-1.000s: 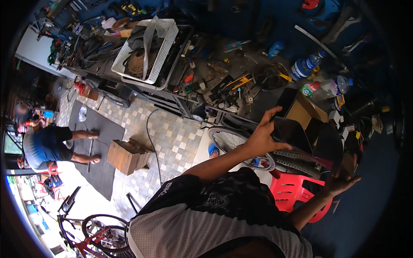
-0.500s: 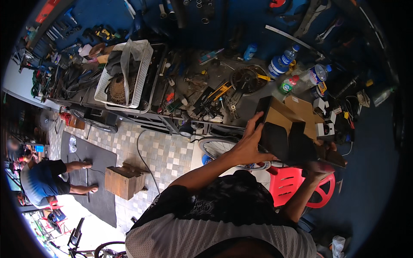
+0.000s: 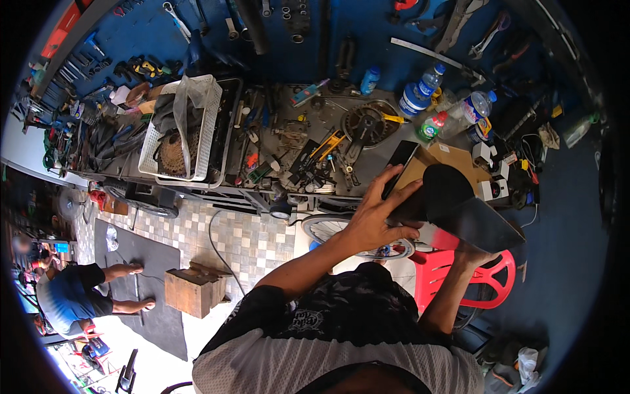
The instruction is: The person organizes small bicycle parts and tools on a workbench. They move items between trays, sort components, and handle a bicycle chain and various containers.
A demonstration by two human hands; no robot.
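Note:
In front of my chest, over the right part of the workbench, is an opened cardboard box, glossy black outside and plain brown inside. One black flap with a rounded end stands up towards me. My left hand grips the box's left side, its fingers spread along the black panel and the thumb below. From beneath, my right hand holds the lower right part; most of its fingers are hidden behind the box. Whether anything lies inside cannot be made out.
The bench carries a white plastic basket with a cassette, a crankset, loose tools and several bottles. Below are a bicycle wheel and a red plastic chair. At left, a wooden block stands near a seated person.
The box has tilted and turned in my hands, so its glossy panel and rounded flap now face me more. My left hand has shifted slightly left and down along its side.

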